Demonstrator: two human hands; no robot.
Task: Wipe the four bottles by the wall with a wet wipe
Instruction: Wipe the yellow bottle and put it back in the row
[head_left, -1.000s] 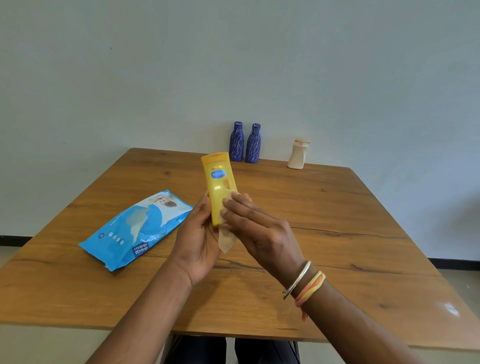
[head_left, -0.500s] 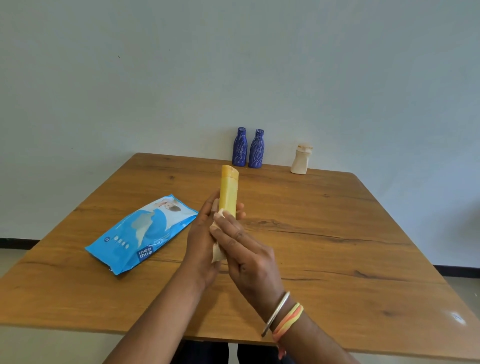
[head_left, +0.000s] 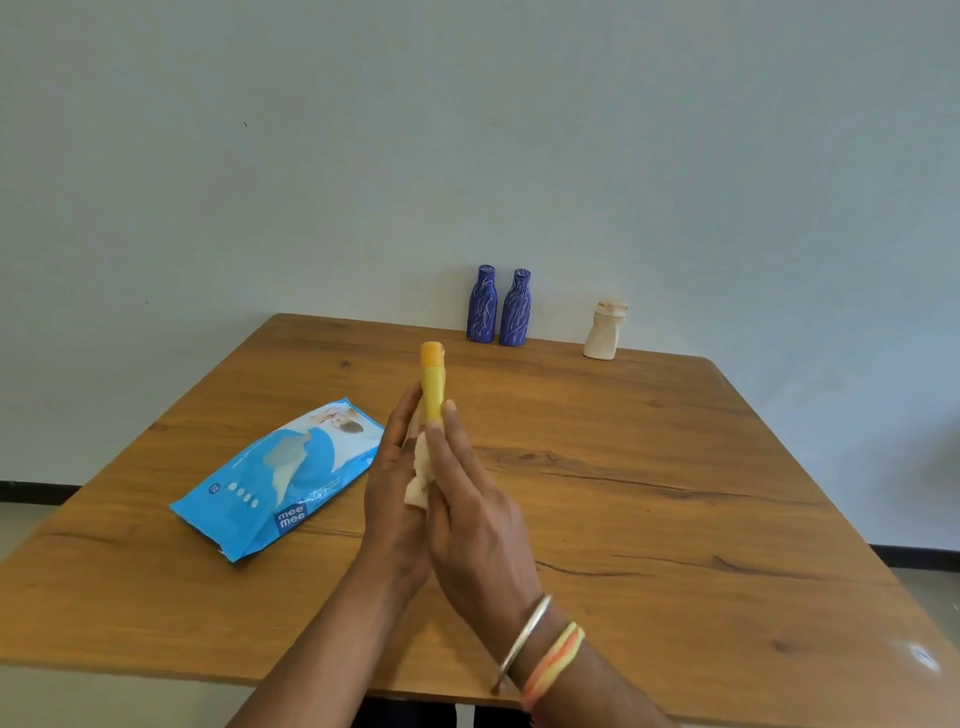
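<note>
Over the tabletop (head_left: 675, 493), my left hand (head_left: 392, 493) grips the yellow bottle (head_left: 434, 395) upright so my right hand (head_left: 478, 519), fingers flat, presses the wet wipe (head_left: 418, 483) on.

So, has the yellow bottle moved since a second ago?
Yes. The yellow bottle has turned in place: its labelled face showed before, now its narrow edge. Against the blue bottles it has barely shifted.

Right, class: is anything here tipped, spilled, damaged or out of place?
Nothing stands out. The blue bottles and cream bottle stand upright by the wall; the left hand holds the yellow bottle, the right hand presses a wet wipe on it; the wipes pack lies flat.
</note>
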